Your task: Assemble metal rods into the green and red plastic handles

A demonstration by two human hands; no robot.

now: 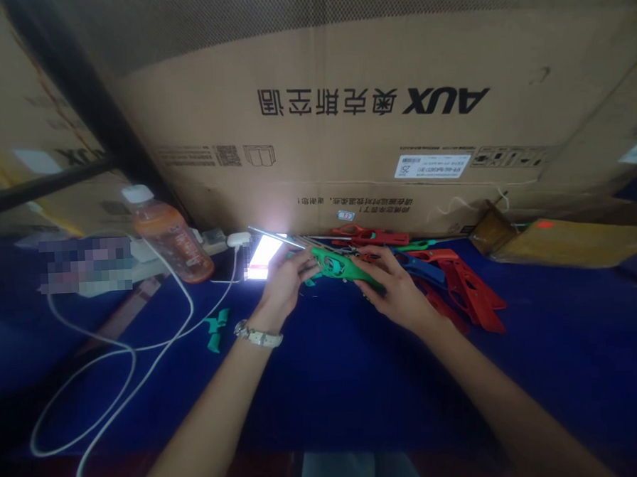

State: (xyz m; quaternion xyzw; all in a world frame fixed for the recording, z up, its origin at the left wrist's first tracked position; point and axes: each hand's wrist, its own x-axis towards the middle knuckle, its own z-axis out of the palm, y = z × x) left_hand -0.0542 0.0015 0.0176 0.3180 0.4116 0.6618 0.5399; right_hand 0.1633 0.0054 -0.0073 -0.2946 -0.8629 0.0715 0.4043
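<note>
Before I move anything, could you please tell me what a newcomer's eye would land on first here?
Probably the glowing white rectangular screen, just beyond the left hand. Next might come the long bright-green plastic piece, held between both hands near the middle, and the red plastic pieces to the right of the right hand. Behind them stands a big brown cardboard box with upside-down black lettering.

I see bare worktop (347, 386) near; the cardboard box (320, 67) walls off the far side, looped white cable (134, 362) obstructs left.
</note>
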